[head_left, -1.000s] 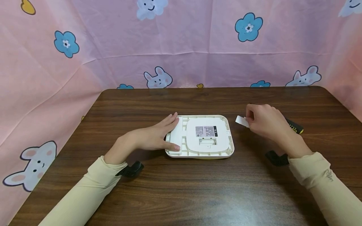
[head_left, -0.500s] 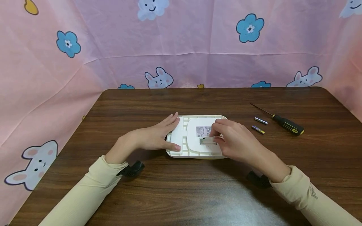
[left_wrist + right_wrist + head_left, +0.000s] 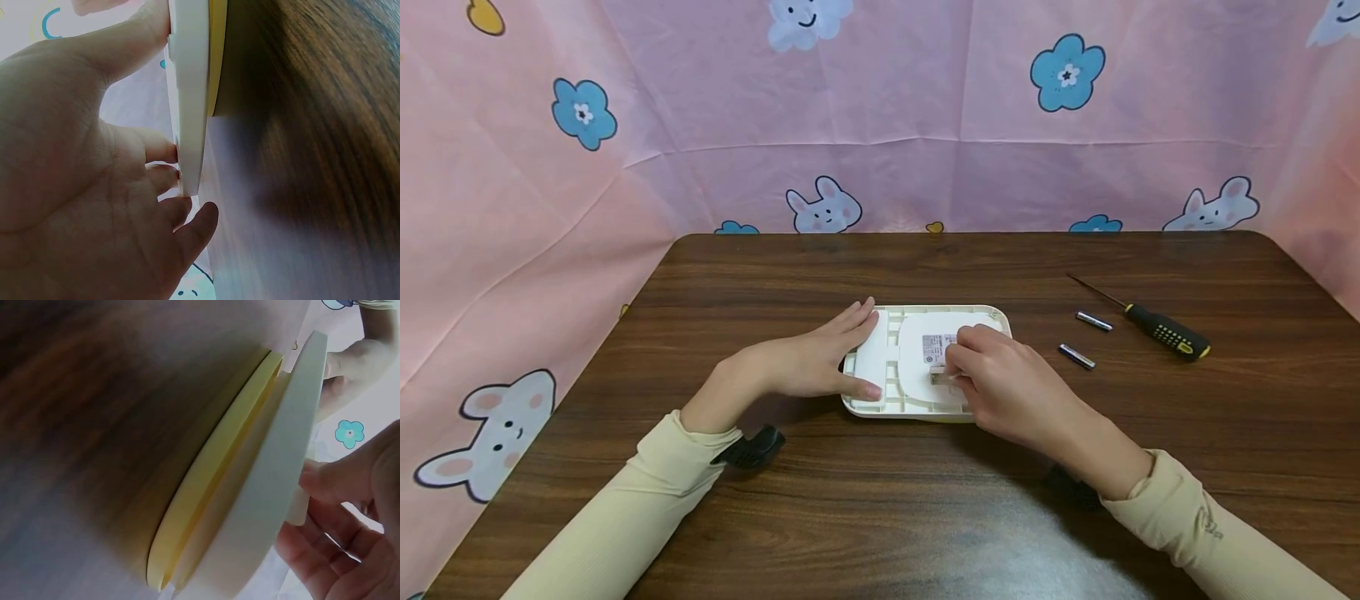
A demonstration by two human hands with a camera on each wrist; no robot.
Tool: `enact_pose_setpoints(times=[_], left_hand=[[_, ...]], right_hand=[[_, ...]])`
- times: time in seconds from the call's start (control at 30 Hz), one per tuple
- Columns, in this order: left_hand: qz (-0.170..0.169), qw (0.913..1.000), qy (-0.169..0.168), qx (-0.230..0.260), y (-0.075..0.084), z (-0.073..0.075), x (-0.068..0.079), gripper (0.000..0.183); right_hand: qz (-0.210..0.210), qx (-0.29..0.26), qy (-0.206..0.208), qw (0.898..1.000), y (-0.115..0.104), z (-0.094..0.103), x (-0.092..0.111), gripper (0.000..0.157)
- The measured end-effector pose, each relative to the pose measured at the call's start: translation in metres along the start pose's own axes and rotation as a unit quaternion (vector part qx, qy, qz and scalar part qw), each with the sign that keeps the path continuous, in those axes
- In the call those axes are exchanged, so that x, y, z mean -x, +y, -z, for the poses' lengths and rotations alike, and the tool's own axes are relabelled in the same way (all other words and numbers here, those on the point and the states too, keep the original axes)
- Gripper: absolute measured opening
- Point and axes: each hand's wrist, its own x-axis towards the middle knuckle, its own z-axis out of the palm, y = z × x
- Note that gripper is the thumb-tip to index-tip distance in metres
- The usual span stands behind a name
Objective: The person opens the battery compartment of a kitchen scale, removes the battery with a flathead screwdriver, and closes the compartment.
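A white rectangular device (image 3: pixel 913 385), which looks like a kitchen scale, lies upside down on the table, with a printed label and a battery slot on its underside. A round yellow part (image 3: pixel 187 500) shows beneath it in the right wrist view. My left hand (image 3: pixel 808 360) rests on its left end, fingers and thumb spread and fairly straight. Over the battery slot, my right hand (image 3: pixel 1018 387) pinches a small white battery cover (image 3: pixel 299 510) between thumb and fingers. The hand hides most of the slot in the head view.
Two small batteries, one farther back (image 3: pixel 1093 321) and one nearer (image 3: pixel 1077 357), lie right of the device. Beyond them is a black and yellow screwdriver (image 3: pixel 1167 330). A patterned pink cloth (image 3: pixel 880 100) hangs behind the brown wooden table (image 3: pixel 865 508).
My right hand has moved left from beside the device to its battery slot, carrying the white cover. The nearer battery has shifted slightly toward me. My left hand has stayed in place.
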Motion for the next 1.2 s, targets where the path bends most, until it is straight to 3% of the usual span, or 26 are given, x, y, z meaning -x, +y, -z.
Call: enact_pose_setpoints(times=[0.43, 0.8, 1.2], left_hand=[[-0.003, 1.0000, 0.001, 0.002, 0.003, 0.000, 0.000, 0.113], [-0.001, 1.0000, 0.000, 0.001, 0.001, 0.000, 0.000, 0.114], [-0.004, 1.0000, 0.002, 0.000, 0.000, -0.001, 0.000, 0.114]], right_hand=[[-0.009, 0.015, -0.013, 1.000, 0.000, 0.001, 0.002, 0.027], [-0.005, 0.017, -0.083, 0.996, 0.001, 0.013, 0.001, 0.021], [-0.006, -0.013, -0.131, 0.991, 0.006, 0.020, 0.003, 0.033]])
